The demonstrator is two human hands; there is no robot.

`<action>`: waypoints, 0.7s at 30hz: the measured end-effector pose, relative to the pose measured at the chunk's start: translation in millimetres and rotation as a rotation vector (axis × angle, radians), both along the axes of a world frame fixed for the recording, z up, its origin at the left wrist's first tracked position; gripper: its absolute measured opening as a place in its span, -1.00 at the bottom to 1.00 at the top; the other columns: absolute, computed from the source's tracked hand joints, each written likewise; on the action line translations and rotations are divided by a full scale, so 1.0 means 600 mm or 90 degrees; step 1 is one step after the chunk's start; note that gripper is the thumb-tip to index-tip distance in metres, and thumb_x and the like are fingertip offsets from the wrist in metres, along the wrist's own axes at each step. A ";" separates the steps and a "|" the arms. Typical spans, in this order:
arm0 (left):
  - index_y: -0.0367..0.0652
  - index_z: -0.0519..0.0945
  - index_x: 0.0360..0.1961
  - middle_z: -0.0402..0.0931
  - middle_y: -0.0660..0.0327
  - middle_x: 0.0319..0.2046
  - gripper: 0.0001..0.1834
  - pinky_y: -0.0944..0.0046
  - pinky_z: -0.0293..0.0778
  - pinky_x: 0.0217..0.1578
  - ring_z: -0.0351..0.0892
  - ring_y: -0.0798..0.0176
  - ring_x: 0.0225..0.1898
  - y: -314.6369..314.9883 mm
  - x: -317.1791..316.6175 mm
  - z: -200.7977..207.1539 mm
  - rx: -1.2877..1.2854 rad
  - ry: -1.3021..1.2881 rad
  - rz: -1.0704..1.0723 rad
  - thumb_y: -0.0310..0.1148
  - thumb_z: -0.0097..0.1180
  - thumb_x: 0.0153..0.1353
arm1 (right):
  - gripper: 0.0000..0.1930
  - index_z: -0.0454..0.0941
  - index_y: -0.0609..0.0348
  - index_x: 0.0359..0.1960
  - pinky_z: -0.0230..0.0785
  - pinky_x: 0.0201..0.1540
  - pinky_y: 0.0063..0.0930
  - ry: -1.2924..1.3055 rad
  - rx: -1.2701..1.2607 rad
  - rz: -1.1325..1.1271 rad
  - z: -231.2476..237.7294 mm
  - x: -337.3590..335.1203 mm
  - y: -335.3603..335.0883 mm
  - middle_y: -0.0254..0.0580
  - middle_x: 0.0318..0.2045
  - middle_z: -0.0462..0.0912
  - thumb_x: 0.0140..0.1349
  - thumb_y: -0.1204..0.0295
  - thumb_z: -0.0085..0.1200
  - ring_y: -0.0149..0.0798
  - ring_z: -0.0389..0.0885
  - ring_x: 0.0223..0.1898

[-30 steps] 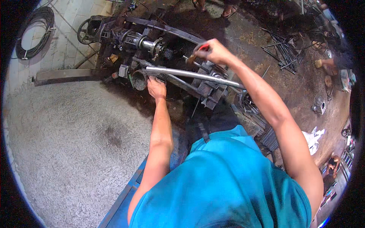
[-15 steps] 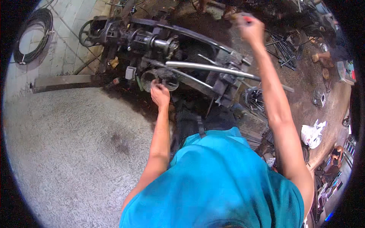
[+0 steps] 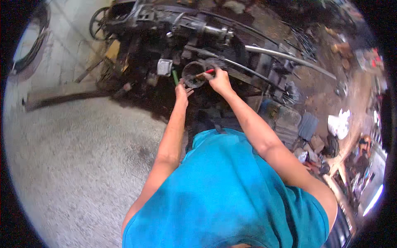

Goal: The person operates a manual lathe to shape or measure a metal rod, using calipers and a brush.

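My right hand [image 3: 220,82] is closed around a red-handled tool [image 3: 209,71]. The tool's tip points left into a dark, round, open-topped container [image 3: 191,69], and motion blur hides its exact kind. At the container's near left side, my left hand [image 3: 182,92] grips the rim, fingers against its wall. A green stick-like piece [image 3: 175,77] stands just above my left fingers; whether they touch it I cannot tell. Behind the container is a greasy machine with a metal shaft [image 3: 217,31].
A long metal bar [image 3: 289,58] slants across the machine's right. At its left are a handwheel [image 3: 99,23] and a pale box [image 3: 164,67]. A long beam [image 3: 62,96] lies by the wall. Rods, a white bag [image 3: 339,124] and scrap cover the right-hand floor.
My right hand has come down from the far right to the container with the red-handled tool. My left hand has shifted slightly right along with the view, staying at the container.
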State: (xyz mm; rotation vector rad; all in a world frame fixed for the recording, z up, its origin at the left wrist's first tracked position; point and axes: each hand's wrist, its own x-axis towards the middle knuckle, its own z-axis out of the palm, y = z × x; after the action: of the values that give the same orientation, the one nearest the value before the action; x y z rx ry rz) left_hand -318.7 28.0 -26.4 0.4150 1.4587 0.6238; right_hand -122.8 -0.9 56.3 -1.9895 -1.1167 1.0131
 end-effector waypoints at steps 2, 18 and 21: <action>-0.10 0.22 0.29 0.22 -0.01 0.26 -0.37 -0.09 0.38 0.09 0.37 -0.13 0.13 0.002 0.011 0.011 -0.037 0.016 0.020 0.07 -0.24 0.32 | -0.65 0.55 0.26 -0.17 0.44 -0.13 -0.06 -0.050 0.005 -0.032 0.004 0.040 -0.049 0.16 -0.36 0.65 0.14 0.23 0.18 0.19 0.62 -0.24; -0.42 0.25 0.22 0.39 -0.26 0.10 -0.31 0.07 0.27 0.15 0.39 -0.20 0.14 0.063 -0.015 0.117 0.215 0.514 -0.369 -0.18 0.11 0.19 | -0.65 0.41 0.28 -0.17 0.36 -0.27 0.05 -0.127 -0.120 -0.412 -0.094 0.146 -0.341 0.28 -0.43 0.58 0.32 0.17 -0.05 0.33 0.55 -0.30; -0.45 0.22 0.22 0.32 -0.26 0.14 -0.36 0.03 0.18 0.24 0.30 -0.21 0.20 0.140 -0.084 0.152 0.499 0.532 -0.372 -0.42 0.12 0.15 | -0.76 0.43 0.23 -0.18 0.37 -0.27 -0.25 -0.075 -0.112 -0.434 0.009 0.045 -0.410 -0.06 -0.46 0.52 0.39 0.28 -0.12 -0.17 0.49 -0.41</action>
State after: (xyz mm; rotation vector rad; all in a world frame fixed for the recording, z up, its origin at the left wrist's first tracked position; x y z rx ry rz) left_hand -369.2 111.9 65.0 1.8116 1.6831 0.5365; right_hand -95.9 -247.1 61.6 -2.3449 -0.3396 0.6453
